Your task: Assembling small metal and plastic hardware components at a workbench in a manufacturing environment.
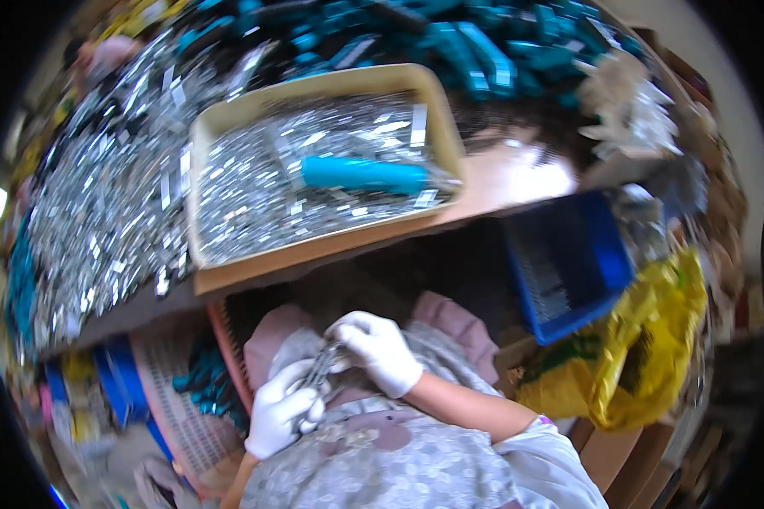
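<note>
Over my lap, my left hand (282, 409) in a white glove is closed around several thin, shiny metal strips (320, 370). My right hand (373, 349), gloved too, pinches the upper end of the same strips. Their exact kind is too blurred to make out. Beyond my hands, a cream tray (323, 83) on the table holds a heap of small silvery metal pieces (255, 187). A teal-handled tool (365, 174) with a metal tip lies on that heap, its kind unclear.
Loose silvery pieces (110, 204) pile up left of the tray. Teal parts (484, 51) lie behind it, and white gloves (624, 102) at the far right. A blue bin (607, 246) and a yellow plastic bag (654, 339) stand to my right; a pink basket (187, 407) is at my left.
</note>
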`<control>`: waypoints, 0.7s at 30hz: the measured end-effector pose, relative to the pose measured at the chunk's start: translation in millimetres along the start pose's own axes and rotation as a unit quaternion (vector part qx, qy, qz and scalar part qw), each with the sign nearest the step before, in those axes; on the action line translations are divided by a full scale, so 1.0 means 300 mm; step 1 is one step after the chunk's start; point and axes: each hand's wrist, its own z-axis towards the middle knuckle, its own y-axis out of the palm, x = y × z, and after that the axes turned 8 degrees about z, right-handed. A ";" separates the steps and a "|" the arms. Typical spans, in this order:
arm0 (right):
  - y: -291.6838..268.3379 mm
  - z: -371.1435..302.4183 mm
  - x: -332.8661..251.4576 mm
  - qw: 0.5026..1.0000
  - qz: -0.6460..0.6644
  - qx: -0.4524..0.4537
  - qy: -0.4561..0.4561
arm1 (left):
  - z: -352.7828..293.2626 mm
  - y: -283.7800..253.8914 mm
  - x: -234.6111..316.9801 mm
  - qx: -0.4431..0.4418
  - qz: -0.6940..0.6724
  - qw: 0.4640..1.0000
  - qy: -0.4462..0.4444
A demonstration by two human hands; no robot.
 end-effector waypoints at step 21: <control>-0.063 -0.021 0.036 0.973 0.210 -0.033 0.085 | 0.017 0.052 0.104 0.049 0.155 0.986 -0.042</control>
